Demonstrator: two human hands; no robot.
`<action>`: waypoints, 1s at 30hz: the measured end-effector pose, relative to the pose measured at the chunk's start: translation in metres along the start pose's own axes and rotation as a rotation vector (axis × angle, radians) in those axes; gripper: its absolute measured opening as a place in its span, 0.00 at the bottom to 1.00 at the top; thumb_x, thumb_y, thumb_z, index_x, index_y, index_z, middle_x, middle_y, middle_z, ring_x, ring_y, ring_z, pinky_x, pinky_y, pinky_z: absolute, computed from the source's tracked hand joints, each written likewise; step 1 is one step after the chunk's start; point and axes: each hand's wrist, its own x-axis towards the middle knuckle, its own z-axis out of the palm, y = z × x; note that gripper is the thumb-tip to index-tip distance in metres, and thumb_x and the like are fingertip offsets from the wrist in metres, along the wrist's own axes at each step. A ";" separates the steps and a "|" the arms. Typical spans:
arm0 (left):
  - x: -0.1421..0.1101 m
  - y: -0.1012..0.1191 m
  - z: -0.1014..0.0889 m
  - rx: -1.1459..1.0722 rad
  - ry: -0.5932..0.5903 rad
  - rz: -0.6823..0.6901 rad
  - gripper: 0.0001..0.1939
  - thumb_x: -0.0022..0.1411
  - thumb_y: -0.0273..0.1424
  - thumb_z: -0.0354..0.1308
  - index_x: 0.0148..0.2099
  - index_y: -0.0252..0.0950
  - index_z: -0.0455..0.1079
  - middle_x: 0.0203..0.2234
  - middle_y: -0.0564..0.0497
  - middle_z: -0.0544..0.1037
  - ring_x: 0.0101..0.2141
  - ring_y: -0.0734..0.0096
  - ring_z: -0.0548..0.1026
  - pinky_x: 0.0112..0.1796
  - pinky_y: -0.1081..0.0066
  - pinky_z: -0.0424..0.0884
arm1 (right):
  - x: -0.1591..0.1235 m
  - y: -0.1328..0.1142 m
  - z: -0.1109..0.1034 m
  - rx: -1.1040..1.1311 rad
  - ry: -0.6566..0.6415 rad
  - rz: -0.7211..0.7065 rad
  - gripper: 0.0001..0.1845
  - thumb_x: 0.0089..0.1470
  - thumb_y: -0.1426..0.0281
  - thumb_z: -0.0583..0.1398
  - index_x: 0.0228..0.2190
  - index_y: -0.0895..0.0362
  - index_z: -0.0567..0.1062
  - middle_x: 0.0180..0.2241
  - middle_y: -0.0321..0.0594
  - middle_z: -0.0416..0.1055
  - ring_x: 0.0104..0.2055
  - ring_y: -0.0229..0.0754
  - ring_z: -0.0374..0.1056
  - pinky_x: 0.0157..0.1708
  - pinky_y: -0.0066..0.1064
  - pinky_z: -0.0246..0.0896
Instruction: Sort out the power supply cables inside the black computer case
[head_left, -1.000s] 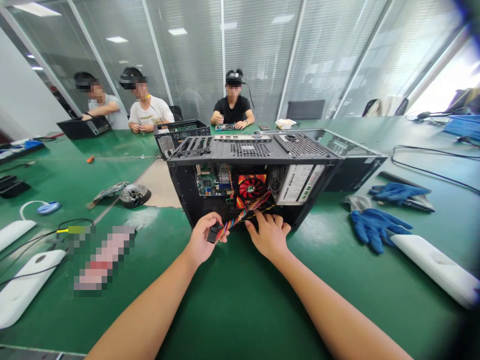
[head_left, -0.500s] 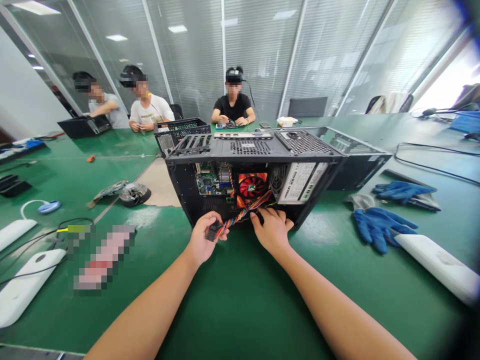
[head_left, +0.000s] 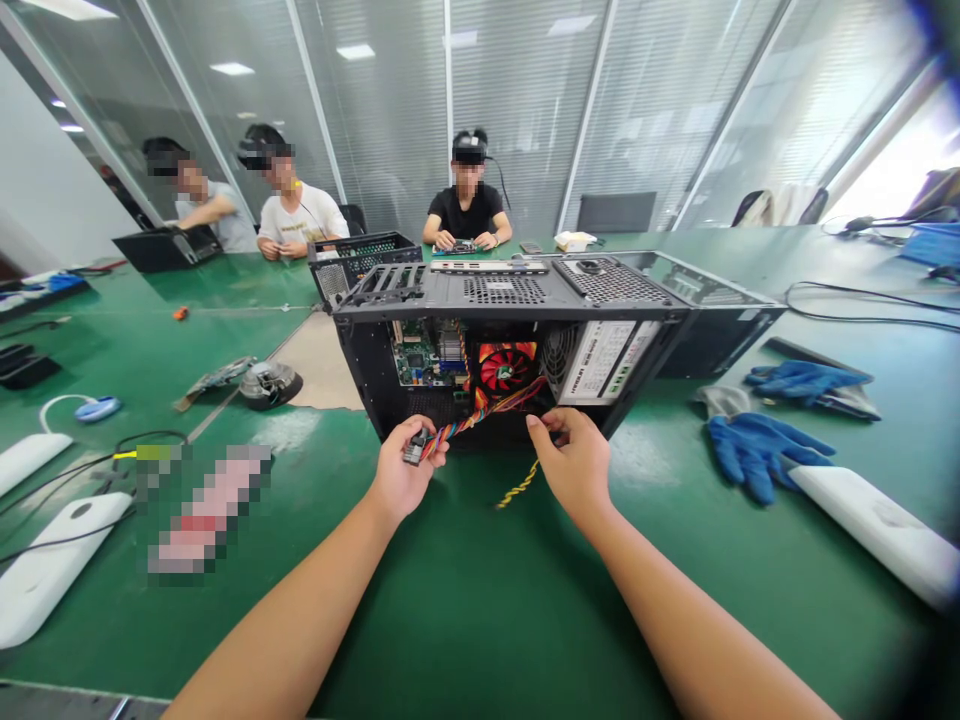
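Observation:
An open black computer case (head_left: 517, 290) lies on the green table in front of me, its open side facing me. Inside it are a motherboard (head_left: 409, 362), a red fan (head_left: 504, 368) and a power supply (head_left: 604, 360) with a white label. My left hand (head_left: 401, 470) is closed around a multicoloured power cable (head_left: 465, 424), near its black connector (head_left: 414, 447). At the case's lower edge, my right hand (head_left: 576, 458) pinches a yellow-and-black twisted cable (head_left: 517, 488), whose loose end hangs down over the table.
Blue gloves (head_left: 761, 450) and a white power strip (head_left: 877, 530) lie to the right. On the left are a round metal part (head_left: 268, 383), a second white strip (head_left: 64, 560) and loose cables. Several people sit across the table; another black case (head_left: 364, 255) stands behind mine.
My right hand has moved right and drawn the yellow-and-black cable out of the case toward me. My left hand, with the multicoloured cable, has shifted slightly left and up.

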 end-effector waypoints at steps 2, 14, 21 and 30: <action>0.000 0.001 0.000 -0.024 0.005 -0.013 0.08 0.49 0.34 0.57 0.27 0.34 0.68 0.19 0.53 0.70 0.22 0.73 0.72 0.21 0.77 0.65 | 0.000 0.000 -0.004 -0.017 -0.113 0.016 0.09 0.51 0.64 0.58 0.26 0.56 0.71 0.23 0.36 0.68 0.26 0.39 0.64 0.29 0.30 0.57; -0.007 -0.001 0.001 0.173 -0.280 0.001 0.08 0.50 0.33 0.55 0.28 0.33 0.67 0.19 0.51 0.70 0.19 0.70 0.73 0.21 0.74 0.66 | 0.004 -0.016 -0.033 -0.771 -0.621 0.011 0.11 0.51 0.75 0.52 0.32 0.57 0.74 0.33 0.47 0.72 0.33 0.47 0.70 0.30 0.34 0.55; 0.000 0.005 -0.001 -0.092 -0.042 0.007 0.06 0.51 0.32 0.55 0.27 0.34 0.67 0.21 0.54 0.70 0.22 0.75 0.72 0.24 0.76 0.66 | 0.015 -0.017 -0.063 -0.885 -0.628 0.052 0.11 0.50 0.74 0.54 0.36 0.56 0.74 0.35 0.47 0.73 0.33 0.48 0.71 0.26 0.32 0.53; 0.008 0.010 -0.005 -0.257 0.082 -0.031 0.06 0.54 0.33 0.57 0.29 0.35 0.69 0.22 0.52 0.74 0.22 0.77 0.72 0.24 0.77 0.66 | 0.027 -0.003 -0.091 -0.893 -0.572 0.063 0.12 0.50 0.73 0.53 0.35 0.52 0.74 0.35 0.45 0.72 0.34 0.49 0.69 0.25 0.33 0.49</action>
